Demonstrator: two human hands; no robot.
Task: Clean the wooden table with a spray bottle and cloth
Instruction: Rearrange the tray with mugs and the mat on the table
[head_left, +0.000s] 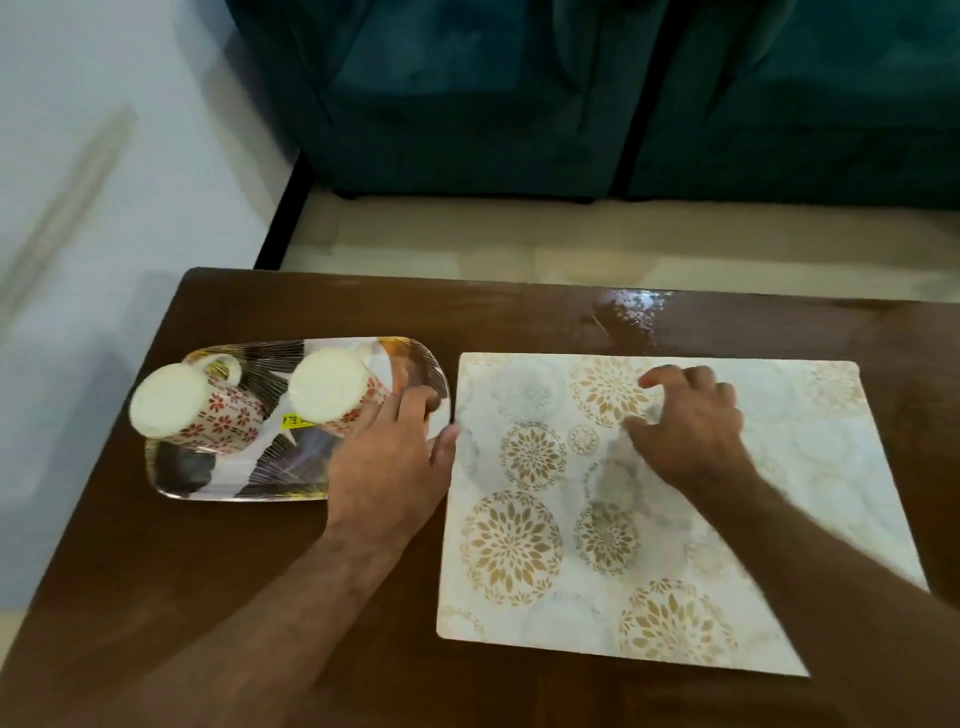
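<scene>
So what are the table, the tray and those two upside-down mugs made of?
The dark brown table looks like varnished wood: faint grain and a glossy, wet-looking patch at the far edge. The rectangular patterned tray seems glossy plastic or melamine, though I can't be sure; its rim shines. The two inverted mugs with red flower prints look like glazed ceramic, with plain white bases.

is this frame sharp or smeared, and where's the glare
Head view: soft overall, with motion blur on the right hand and its forearm, and streaks across the wall at left; glare sits on the wet patch at the wooden table far edge; the tray rim shines slightly.
</scene>
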